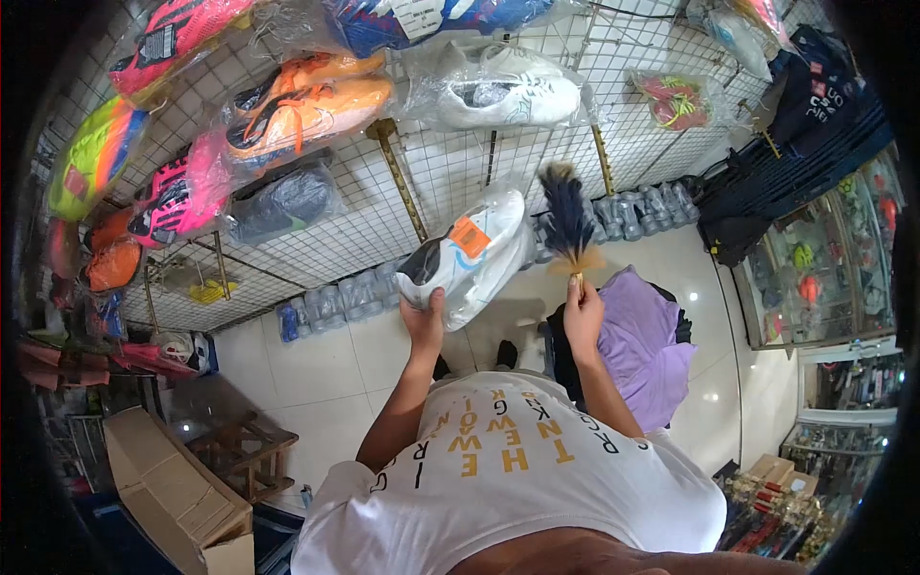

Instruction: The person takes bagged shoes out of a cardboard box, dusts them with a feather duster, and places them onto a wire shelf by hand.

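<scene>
Pair of white shoes [474, 254] in the left hand [422, 321], with a feather duster [567, 225] in the right hand [578, 311]. The shoes are held off the floor [316, 379], in front of the wire grid [446, 177], near the middle of the view. They lie side by side, overlapping, and slant from the lower left up to the upper right. The uppers are white, marked with pale blue lines; a black area shows at the end nearer the left hand. A bright orange label [470, 238] sits on the upper shoe. Clear plastic [515, 204] wraps the pair, its creases catching the light. The left hand grips their lower left end, thumb on the near side.

The right hand is closed around the duster's handle, so that the duster stands roughly upright in the view, just beside the shoes and apart from them. Its feathers are dark, nearly black, with paler tips at the top; a tan collar flares where they meet the light handle.

Above, an orange pair [307, 110] and a white pair [508, 91], both bagged, are displayed on the grid. Bagged footwear [359, 292] lines the floor along its foot. A lilac cloth [644, 350] lies to the right of the right hand.
</scene>
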Motion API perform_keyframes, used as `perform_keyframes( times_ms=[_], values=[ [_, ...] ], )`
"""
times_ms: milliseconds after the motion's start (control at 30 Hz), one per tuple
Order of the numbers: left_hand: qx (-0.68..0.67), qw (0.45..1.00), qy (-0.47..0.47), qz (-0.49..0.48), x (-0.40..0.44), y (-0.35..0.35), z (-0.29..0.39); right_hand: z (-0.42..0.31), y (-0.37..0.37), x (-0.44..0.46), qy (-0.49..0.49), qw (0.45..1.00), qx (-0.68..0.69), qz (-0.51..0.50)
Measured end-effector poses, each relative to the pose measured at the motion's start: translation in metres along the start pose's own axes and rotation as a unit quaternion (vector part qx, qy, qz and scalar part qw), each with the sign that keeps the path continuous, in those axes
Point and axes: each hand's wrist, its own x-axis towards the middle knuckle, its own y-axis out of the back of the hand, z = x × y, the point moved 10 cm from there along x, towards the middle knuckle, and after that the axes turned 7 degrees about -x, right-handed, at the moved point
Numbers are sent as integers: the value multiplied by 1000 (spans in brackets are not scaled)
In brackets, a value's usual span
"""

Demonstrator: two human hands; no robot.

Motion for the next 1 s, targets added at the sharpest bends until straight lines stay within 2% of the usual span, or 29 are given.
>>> perform_keyframes(
  times_ms=[67, 100, 167, 200, 233, 267, 333, 367, 467, 500, 567, 600, 633, 667, 733, 767, 800, 867, 900, 933, 967, 1000],
  values=[
    [-71, 996, 42, 40, -1, 4, -9, -16, 4, -12, 26, 998, -45, -17],
    [-129, 987, 86, 37, -4, 6, -23, -29, -6, -26, 154, 985, -69, -44],
    [-243, 954, 173, 29, -9, 10, -55, -55, -15, -49, 269, 954, -104, -85],
    [-243, 950, 192, 38, -8, 12, -55, -66, -21, -60, 325, 932, -121, -105],
    [-244, 945, 212, 48, -7, 13, -55, -42, -23, -50, 276, 950, -113, -96],
    [-245, 940, 230, 58, -6, 14, -55, -18, -16, -34, 171, 981, -72, -54],
    [-280, 927, 242, 57, -8, 0, -37, 28, -2, -16, -42, 999, 9, 32],
    [-306, 918, 248, 53, -8, -4, -36, 32, -3, -16, -50, 998, 26, 37],
    [-351, 889, 292, 33, -13, -15, -30, -6, -36, -51, 179, 977, -9, -118],
    [-379, 873, 308, 16, -14, -22, -26, -39, -39, -69, 363, 918, -75, -140],
    [-431, 847, 309, -41, -12, -40, -11, -19, -36, -59, 318, 936, -102, -113],
    [-400, 837, 370, 43, -21, -23, -25, -13, -38, -53, 296, 943, -115, -98],
    [-386, 861, 329, 41, -15, -22, -22, -8, -21, -39, 249, 968, -25, 15],
    [-372, 882, 286, 38, -9, -22, -17, 11, -21, -29, 155, 987, 9, 33],
    [-370, 880, 294, 53, -10, -18, -19, 38, -19, -23, -36, 995, 72, 66],
    [-371, 876, 301, 64, -11, -15, -23, 30, -30, -31, 22, 997, 72, 25],
    [-371, 873, 307, 74, -11, -11, -27, 13, -40, -43, 175, 984, -9, -8],
    [-356, 876, 324, -6, -5, -9, -35, -67, -39, -73, 436, 896, -39, -74],
    [-394, 842, 365, 53, -15, -9, -38, -46, -42, -62, 380, 922, -57, -51],
    [-316, 867, 376, 87, -25, 6, -39, -13, -48, -51, 322, 943, -76, -28],
    [-337, 876, 335, 79, -18, 3, -34, 10, -49, -42, 262, 960, -94, -4],
    [-359, 883, 293, 71, -10, -1, -29, 22, -43, -30, 166, 985, -29, 19]
  ],
)
